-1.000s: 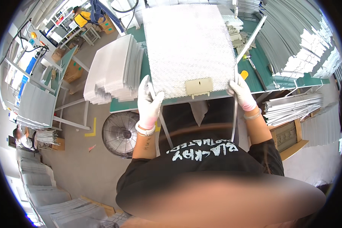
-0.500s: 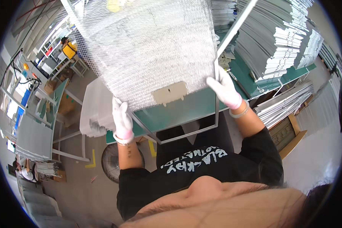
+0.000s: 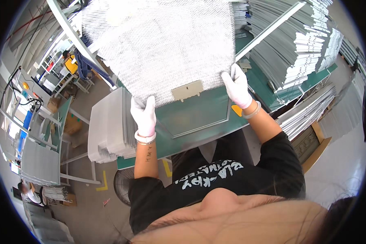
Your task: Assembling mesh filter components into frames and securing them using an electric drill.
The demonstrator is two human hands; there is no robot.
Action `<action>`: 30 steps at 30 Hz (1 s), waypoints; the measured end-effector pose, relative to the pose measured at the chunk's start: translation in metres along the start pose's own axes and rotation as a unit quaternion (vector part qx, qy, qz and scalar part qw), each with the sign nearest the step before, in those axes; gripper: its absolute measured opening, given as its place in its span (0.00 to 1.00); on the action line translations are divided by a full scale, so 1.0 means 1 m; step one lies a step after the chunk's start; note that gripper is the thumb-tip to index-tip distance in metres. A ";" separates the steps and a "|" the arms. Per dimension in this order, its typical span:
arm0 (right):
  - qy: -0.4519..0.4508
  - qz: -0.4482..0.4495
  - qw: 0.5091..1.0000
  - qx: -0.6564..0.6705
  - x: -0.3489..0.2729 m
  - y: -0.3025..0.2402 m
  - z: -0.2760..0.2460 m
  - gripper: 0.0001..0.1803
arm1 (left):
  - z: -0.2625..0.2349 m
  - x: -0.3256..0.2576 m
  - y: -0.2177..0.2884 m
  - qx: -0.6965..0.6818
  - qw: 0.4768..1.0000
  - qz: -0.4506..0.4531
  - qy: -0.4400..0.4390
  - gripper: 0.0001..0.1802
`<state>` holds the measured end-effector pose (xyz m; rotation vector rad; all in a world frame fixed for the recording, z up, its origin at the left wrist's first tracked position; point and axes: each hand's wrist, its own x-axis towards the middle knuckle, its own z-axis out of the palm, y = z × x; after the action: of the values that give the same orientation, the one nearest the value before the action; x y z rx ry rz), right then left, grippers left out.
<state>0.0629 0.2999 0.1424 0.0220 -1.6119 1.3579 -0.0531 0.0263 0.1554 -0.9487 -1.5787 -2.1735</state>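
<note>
Mesh panel held raised at the near side of the table. The left hand (image 3: 144,116), in a white glove, is closed around the near left corner of a broad white rectangular mesh panel (image 3: 162,53); the right hand (image 3: 237,86), gloved alike, pinches the panel's near right edge. Between the 2 hands, 1 flat beige plate with small tabs (image 3: 187,90) sits on the panel's near edge. From here, the panel slopes up and away over the long green table (image 3: 164,148), its far end running out of view.

Nearer than the panel shows the thin grey rectangular frame (image 3: 201,129); whether it rests on the table or hangs just above cannot be told. At left stands a stack of pale grey flat panels (image 3: 107,126); at far right, a fanned pile of long grey sheets (image 3: 272,44). A small yellow-orange object (image 3: 236,110) lies just beside the right wrist.

Progress, as judged: the plate is in place on the mesh, though how firmly it is fixed cannot be seen. The panel is not yet laid down, and the frame's near bar stands clear of the panel's edge, so the handling looks unfinished.
</note>
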 end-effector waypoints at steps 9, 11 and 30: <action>-0.076 0.055 0.995 0.042 -0.024 0.038 -0.010 0.19 | -0.015 -0.034 -0.039 0.022 0.998 -0.060 -0.005 0.21; -0.119 0.091 0.987 -0.054 -0.052 0.060 -0.023 0.19 | -0.027 -0.061 -0.071 0.063 0.991 -0.118 -0.031 0.22; -0.095 0.109 0.980 0.133 -0.005 -0.009 -0.012 0.15 | -0.028 -0.025 -0.030 -0.009 0.999 -0.035 0.006 0.18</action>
<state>0.0788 0.3028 0.1444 0.1431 -1.6132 1.7809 -0.0617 0.0073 0.1118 -0.8966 -1.6141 -2.2390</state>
